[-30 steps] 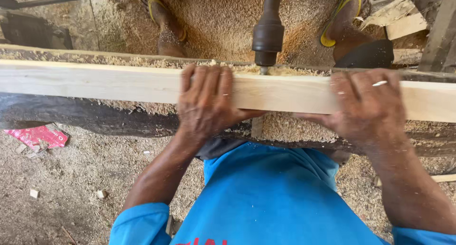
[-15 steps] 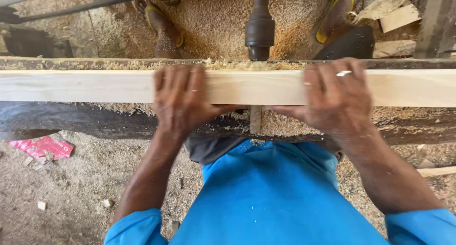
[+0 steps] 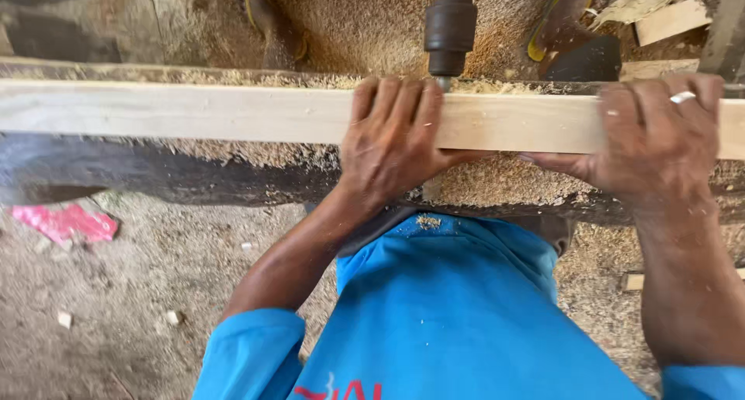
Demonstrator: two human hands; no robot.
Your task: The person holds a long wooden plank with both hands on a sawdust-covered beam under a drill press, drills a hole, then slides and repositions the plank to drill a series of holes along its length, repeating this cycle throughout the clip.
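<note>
A long pale wooden plank (image 3: 194, 114) lies across a dark, sawdust-covered machine bed (image 3: 155, 179). My left hand (image 3: 392, 140) presses flat over the plank near its middle, fingers hooked over the far edge. My right hand (image 3: 652, 140), with a ring on one finger, grips the plank further right, thumb under the near edge. A dark drill chuck (image 3: 449, 27) points at the plank's far edge just beyond my left fingertips; its bit tip is barely visible. My blue shirt fills the bottom of the view.
Sawdust covers the bed and floor. Another person's feet in sandals (image 3: 268, 20) (image 3: 560, 16) stand beyond the machine. Scrap wood pieces (image 3: 671, 16) lie at the top right. A pink scrap (image 3: 66, 223) lies on the floor at left.
The view has drifted, so hands and chuck sit further right in the picture. The chuck now lines up just beyond my left fingertips instead of between the hands. Both hands keep their hold.
</note>
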